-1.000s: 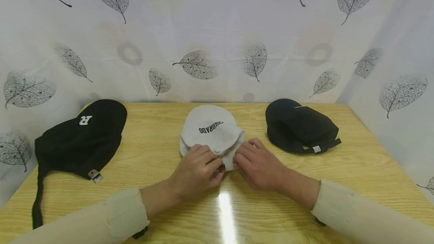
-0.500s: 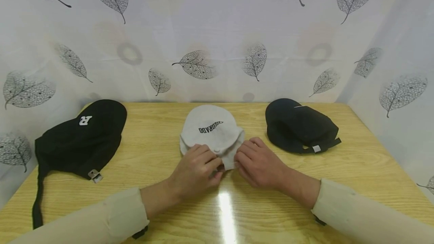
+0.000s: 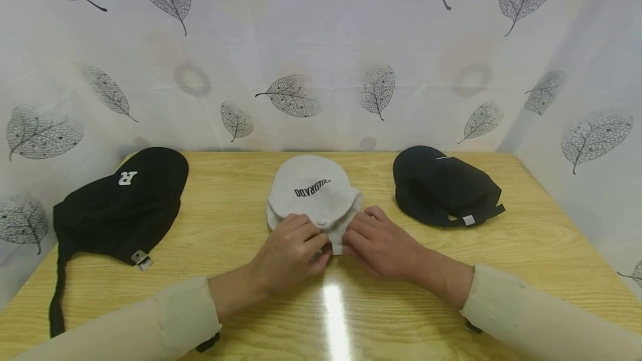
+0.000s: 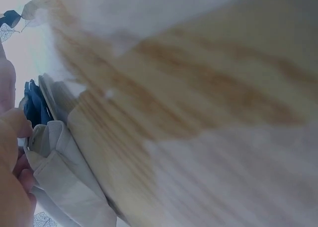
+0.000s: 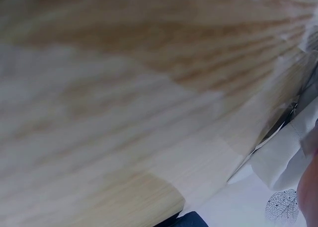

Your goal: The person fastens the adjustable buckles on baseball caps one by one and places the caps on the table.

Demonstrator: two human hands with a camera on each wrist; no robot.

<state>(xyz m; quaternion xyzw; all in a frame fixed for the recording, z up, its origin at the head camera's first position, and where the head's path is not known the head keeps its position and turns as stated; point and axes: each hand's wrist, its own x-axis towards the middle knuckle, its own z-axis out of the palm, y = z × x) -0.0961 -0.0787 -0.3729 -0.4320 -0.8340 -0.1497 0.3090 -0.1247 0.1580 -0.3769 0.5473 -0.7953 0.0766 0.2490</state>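
Observation:
A white baseball cap [image 3: 308, 177] with dark COLORADO lettering lies mid-table, its brim toward the back. At its near edge, my left hand [image 3: 288, 247] pinches the back band from the left. My right hand [image 3: 381, 243] grips the same edge from the right, a short way off. A strip of white fabric shows between the two hands. Fingertips are partly hidden from the head camera. In the left wrist view, fingers [image 4: 15, 125] hold the cap's folded rim [image 4: 42, 142]. The right wrist view catches only part of the cap [image 5: 278, 157] and a blurred finger.
A black cap [image 3: 120, 210] with a white R and a long hanging strap lies at the left of the wooden table [image 3: 225, 199]. Another dark cap [image 3: 451, 188] sits at the right. Behind stands a leaf-patterned white curtain [image 3: 321, 32].
My right hand has shifted slightly left and down along the cap's near edge, closer to the left hand. The left hand and all three caps stay in place.

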